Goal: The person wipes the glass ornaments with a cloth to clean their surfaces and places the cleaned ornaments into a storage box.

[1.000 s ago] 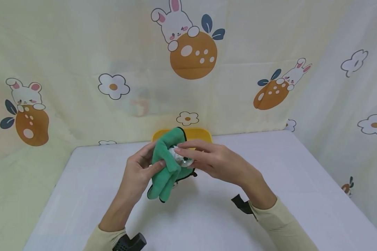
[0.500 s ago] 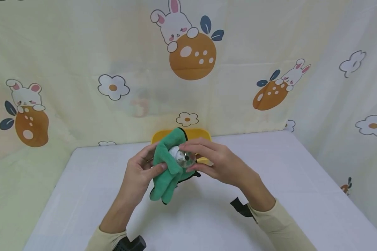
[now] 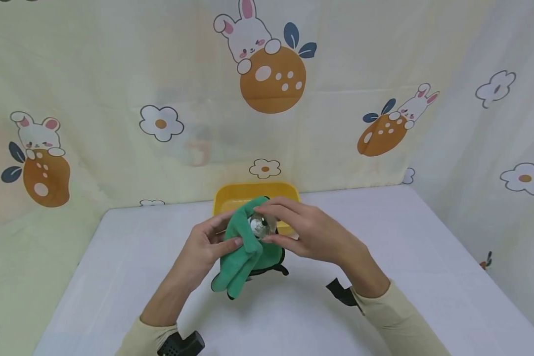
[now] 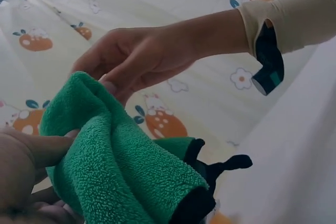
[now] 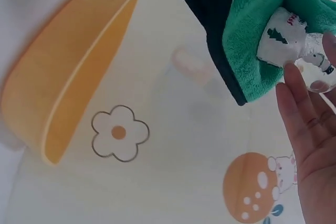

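Observation:
Both hands are raised over the table around a small snow globe [image 3: 261,225], which has a clear dome. In the right wrist view its white base [image 5: 278,40] carries red lettering and a green tree print, and a small snowman-like figure sits inside the dome. My left hand [image 3: 200,253] holds a green towel [image 3: 242,257] with black edging against the globe, thumb on top of the cloth. The fingers and thumb of my right hand [image 3: 309,230] pinch the clear dome from the right. Towel folds hide the globe in the left wrist view.
Behind the hands, a yellow plastic tub [image 3: 231,193] stands at the table's back edge. A white cloth covers the table [image 3: 365,326]. A curtain [image 3: 115,74] printed with rabbits and flowers hangs behind and at the sides.
My left hand and the towel have moved slightly right and down. The globe has turned in the towel, its dome end now more toward the head camera. My right hand stays nearly in place.

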`<state>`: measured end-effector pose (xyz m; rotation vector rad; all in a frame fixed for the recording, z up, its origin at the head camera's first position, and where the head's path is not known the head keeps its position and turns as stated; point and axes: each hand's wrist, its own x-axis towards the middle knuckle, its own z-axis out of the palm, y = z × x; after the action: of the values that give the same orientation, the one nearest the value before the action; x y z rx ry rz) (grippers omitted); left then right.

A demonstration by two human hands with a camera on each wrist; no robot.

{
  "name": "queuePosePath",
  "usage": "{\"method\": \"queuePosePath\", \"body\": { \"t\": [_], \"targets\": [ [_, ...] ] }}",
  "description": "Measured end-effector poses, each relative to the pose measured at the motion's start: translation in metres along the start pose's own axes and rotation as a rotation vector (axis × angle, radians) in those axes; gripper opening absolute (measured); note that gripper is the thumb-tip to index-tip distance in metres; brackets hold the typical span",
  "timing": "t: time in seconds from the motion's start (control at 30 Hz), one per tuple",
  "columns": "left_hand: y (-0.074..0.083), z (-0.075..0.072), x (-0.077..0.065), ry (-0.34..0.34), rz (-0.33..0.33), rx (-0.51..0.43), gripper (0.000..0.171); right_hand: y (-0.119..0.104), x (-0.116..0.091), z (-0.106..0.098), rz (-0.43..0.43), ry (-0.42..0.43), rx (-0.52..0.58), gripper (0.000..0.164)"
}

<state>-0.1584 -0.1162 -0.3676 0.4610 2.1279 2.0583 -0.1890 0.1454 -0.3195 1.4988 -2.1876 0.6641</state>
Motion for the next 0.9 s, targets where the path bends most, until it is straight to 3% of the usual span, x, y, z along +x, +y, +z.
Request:
{"method": "queuePosePath", "body": {
  "t": [0.27, 0.53, 0.9],
  "targets": [
    [-0.019, -0.018, -0.01, 0.015, -0.102, 0.0, 0.061, 0.025, 0.0, 0.01, 0.113, 0.014, 0.166, 0.052],
    [-0.034, -0.041, -0.026, 0.07, -0.163, 0.018, 0.064, 0.059, 0.003, 0.015, 0.238, -0.052, 0.287, 0.049],
    [-0.033, -0.069, -0.041, 0.126, -0.145, 0.054, 0.062, 0.108, 0.011, 0.033, 0.395, -0.196, 0.31, 0.045]
  ]
}}
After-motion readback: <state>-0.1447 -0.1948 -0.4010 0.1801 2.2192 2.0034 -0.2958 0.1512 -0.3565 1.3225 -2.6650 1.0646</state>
